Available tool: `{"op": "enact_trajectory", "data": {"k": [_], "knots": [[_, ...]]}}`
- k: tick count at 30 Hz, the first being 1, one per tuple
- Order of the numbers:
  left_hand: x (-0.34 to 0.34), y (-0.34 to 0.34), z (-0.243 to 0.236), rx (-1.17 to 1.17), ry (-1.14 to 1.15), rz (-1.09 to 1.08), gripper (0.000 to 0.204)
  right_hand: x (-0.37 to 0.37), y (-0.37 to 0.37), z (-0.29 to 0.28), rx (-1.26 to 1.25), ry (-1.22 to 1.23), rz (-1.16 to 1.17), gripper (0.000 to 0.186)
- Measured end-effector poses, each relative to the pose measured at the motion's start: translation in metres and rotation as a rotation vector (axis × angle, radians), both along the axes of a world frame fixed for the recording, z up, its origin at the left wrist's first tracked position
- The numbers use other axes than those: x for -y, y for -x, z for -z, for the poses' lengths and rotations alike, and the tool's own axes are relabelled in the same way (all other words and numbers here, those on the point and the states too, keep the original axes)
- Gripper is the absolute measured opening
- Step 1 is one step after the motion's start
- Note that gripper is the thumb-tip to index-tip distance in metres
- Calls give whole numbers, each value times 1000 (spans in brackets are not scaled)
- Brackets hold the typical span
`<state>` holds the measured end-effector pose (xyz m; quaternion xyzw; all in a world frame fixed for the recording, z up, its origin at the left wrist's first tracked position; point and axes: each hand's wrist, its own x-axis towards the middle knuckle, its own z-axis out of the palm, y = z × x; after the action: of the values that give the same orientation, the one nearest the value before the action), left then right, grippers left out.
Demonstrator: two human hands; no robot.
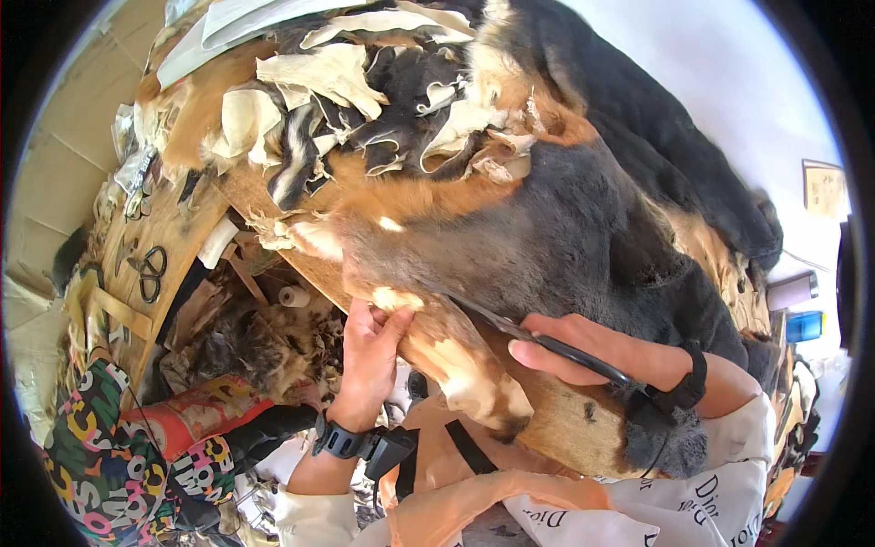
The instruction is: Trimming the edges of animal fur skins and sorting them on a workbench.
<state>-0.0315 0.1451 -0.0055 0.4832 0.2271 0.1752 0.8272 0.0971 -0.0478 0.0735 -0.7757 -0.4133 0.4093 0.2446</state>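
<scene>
A large fur pelt (547, 228), grey-black with orange and cream patches, lies spread over a wooden board (565, 424). My left hand (369, 351) pinches the pelt's near edge at a cream patch, thumb and fingers closed on the fur. My right hand (592, 346) rests on the pelt to the right and grips a long dark blade-like tool (510, 326), its tip pointing left toward my left hand. Both wrists wear black bands.
Heaps of fur scraps and pale hide pieces (355, 100) cover the far part of the board. Black scissors (150, 273) lie on a wooden bench at the left. A thread spool (293, 296) and more scraps sit below the board. A colourful patterned cloth (100, 456) is at lower left.
</scene>
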Motion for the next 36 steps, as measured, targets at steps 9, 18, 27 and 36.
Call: {"op": "enact_trajectory", "data": {"k": [9,18,27,36], "knots": [[-23,7,-13,-25,72,66,58,-16,-5,-3,104,31,-108,52],[-37,2,-16,93,117,106,53,-33,-3,-14,132,-9,-108,41],[-45,10,-11,189,297,214,50,-62,-2,-14,54,-77,-117,48],[-54,34,-5,110,334,224,43,-89,8,-5,95,-19,-197,49]]}}
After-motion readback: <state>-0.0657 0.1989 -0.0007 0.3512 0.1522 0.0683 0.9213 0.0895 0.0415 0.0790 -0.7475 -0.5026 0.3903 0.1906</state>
